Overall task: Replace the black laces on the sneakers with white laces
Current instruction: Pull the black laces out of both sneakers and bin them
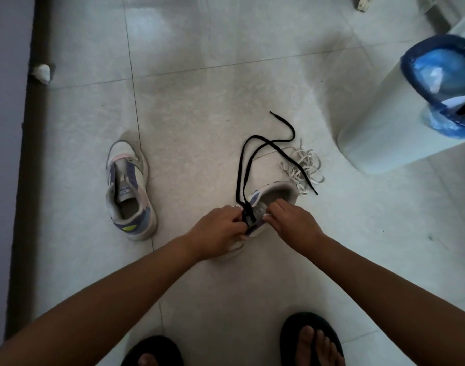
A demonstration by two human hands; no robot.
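Observation:
A white and purple sneaker [276,192] lies on the tiled floor in front of me, its heel pointing away. A black lace [246,167] runs from its eyelets out over the floor in long loops. My left hand [218,228] pinches the black lace at the eyelets. My right hand [292,220] grips the sneaker's tongue and side beside it. A tangle of white laces [304,167] lies just beyond the sneaker. The second sneaker [128,188] stands to the left without any lace.
A white bin [379,128] with a blue bag liner [443,75] stands at the right. A dark skirting board [28,154] runs along the left wall. My feet in black sandals [312,339] are at the bottom edge.

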